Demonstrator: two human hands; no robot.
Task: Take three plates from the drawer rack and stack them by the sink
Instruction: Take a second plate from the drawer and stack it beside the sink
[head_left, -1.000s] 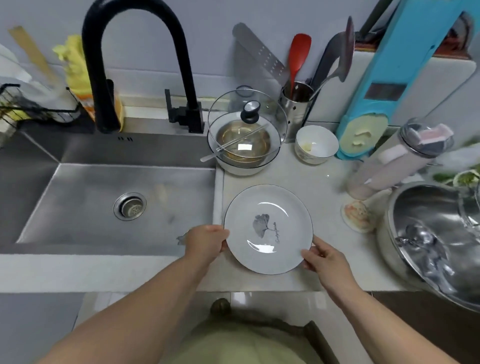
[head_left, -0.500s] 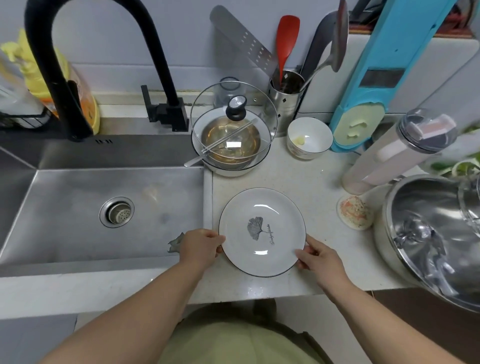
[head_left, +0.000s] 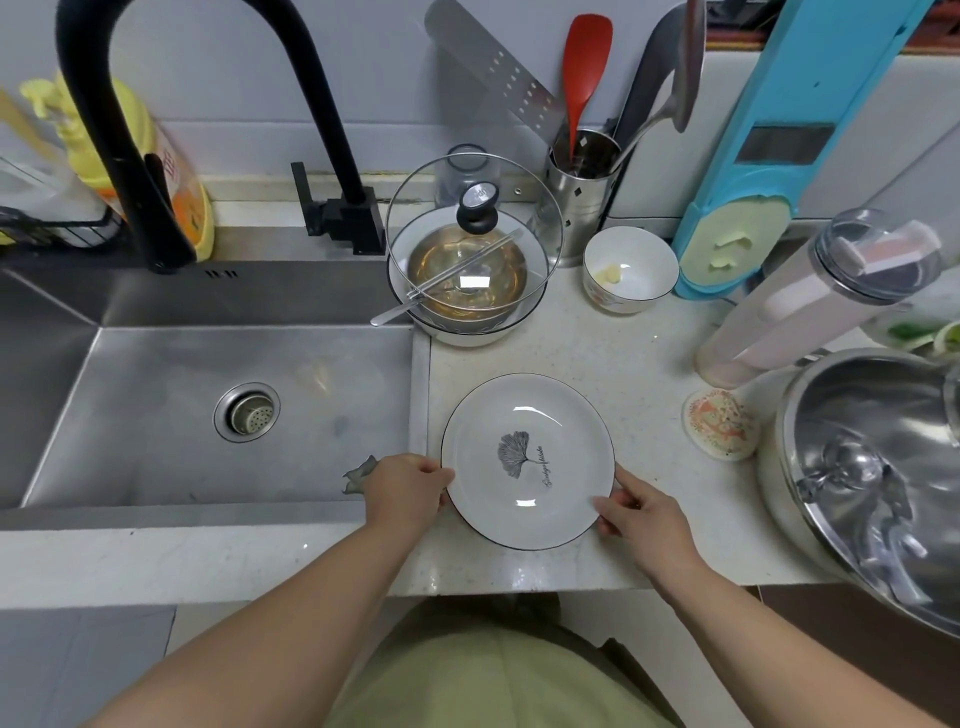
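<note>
Gripping white plate (head_left: 527, 462) at lower centre: left hand (head_left: 405, 491) fingers closed on its left rim, right hand (head_left: 641, 514) fingers on right rim. Plate on worktop (head_left: 597, 364) just right of sink (head_left: 208, 405); whether more plates lie beneath, cannot tell. Further up, glass-lidded bowl (head_left: 467, 280). Steel pot (head_left: 872, 467) cut off at right edge.

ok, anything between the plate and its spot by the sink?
Nothing visible. Both hands, left hand and right hand, grip the plate over bare counter beside the sink.
</note>
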